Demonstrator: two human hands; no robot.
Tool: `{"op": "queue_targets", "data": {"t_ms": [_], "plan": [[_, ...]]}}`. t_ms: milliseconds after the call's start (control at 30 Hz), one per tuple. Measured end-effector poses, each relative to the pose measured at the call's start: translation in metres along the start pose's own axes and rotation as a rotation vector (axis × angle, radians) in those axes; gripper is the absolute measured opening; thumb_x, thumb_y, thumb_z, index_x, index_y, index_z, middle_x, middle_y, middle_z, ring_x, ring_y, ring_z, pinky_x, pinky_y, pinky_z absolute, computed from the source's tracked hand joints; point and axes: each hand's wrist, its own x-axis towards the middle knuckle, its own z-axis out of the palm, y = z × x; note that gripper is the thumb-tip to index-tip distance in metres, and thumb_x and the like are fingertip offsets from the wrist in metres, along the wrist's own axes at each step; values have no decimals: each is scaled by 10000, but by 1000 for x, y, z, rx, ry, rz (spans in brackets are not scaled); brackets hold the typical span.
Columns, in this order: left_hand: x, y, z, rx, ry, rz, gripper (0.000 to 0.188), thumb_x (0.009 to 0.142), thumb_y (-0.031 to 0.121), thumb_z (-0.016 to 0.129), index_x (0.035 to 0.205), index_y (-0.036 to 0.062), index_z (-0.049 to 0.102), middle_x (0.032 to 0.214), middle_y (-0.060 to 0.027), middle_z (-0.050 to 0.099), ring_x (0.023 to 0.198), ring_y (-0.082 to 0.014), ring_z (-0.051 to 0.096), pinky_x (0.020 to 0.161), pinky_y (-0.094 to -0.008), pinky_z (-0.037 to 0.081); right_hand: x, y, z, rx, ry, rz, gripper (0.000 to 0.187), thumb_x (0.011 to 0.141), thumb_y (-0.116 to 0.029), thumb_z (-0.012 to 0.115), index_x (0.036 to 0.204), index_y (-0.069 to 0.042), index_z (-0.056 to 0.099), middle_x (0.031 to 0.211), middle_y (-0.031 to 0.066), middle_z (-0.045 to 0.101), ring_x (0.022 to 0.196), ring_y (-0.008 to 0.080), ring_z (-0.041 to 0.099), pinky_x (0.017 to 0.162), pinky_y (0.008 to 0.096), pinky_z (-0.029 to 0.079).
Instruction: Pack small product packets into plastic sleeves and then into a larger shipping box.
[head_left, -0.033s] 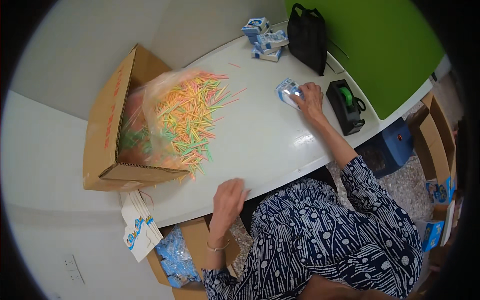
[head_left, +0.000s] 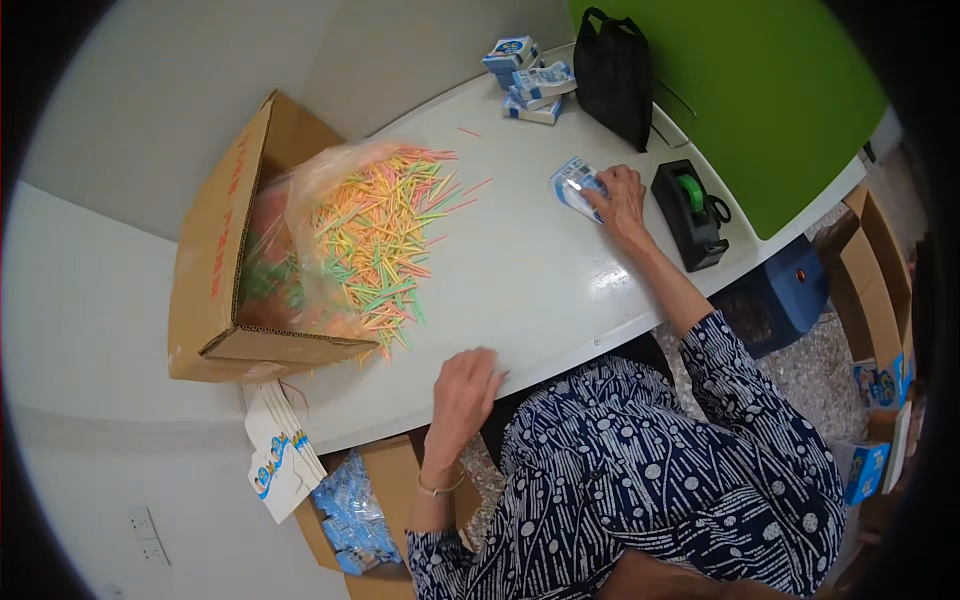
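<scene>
One table (head_left: 520, 300) holds our tipped carton (head_left: 212, 250) and spilled sticks (head_left: 378, 215) (plenty seems undone); some stacked packs (head_left: 543, 80) look finished. Our left hand (head_left: 464, 395) curls, its hold unclear; our right hand (head_left: 622, 205) touches a packet (head_left: 570, 180) on the tabletop, pinching or not we cannot tell.

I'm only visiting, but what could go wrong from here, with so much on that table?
Loose sticks spread from the carton onto the table; the left hand, near them, might brush some off the edge.

The right hand is on the packet close beside the dispenser, so it could bump it.

The small boxes are piled unevenly against the black bag and might slide.
</scene>
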Motion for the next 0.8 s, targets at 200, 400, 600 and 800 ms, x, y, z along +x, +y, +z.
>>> {"op": "queue_targets", "data": {"t_ms": [200, 400, 600, 800], "plan": [[45, 9, 38, -175, -35, 61, 265, 796, 112, 678, 1017, -10, 599, 981, -174, 632, 914, -346, 591, 793, -383, 491, 6, 19, 6, 102, -24, 42, 151, 789, -185, 650, 881, -66, 637, 1004, 86, 539, 1006, 284, 471, 868, 432, 341], [99, -16, 44, -303, 305, -181, 286, 835, 195, 670, 1019, -16, 610, 1001, -140, 641, 934, -242, 608, 812, -320, 490, -12, -31, -29, 272, 221, -356, 105, 788, -120, 643, 866, -67, 596, 1012, 87, 561, 995, 279, 503, 861, 427, 337], [142, -20, 27, -674, -25, -381, 279, 799, 245, 713, 894, -8, 644, 761, -63, 622, 662, -117, 524, 581, -270, 427, -44, -73, -61, 441, -78, -584, 237, 777, -85, 664, 984, -56, 553, 1019, 80, 577, 952, 276, 538, 840, 370, 374], [114, -30, 35, -779, 39, -354, 173, 821, 151, 656, 885, -10, 658, 676, -35, 599, 614, -83, 497, 550, -250, 409, -54, -90, -67, 828, -572, -106, 356, 784, -163, 676, 1073, -30, 517, 967, 95, 574, 843, 227, 577, 726, 323, 457]]}}
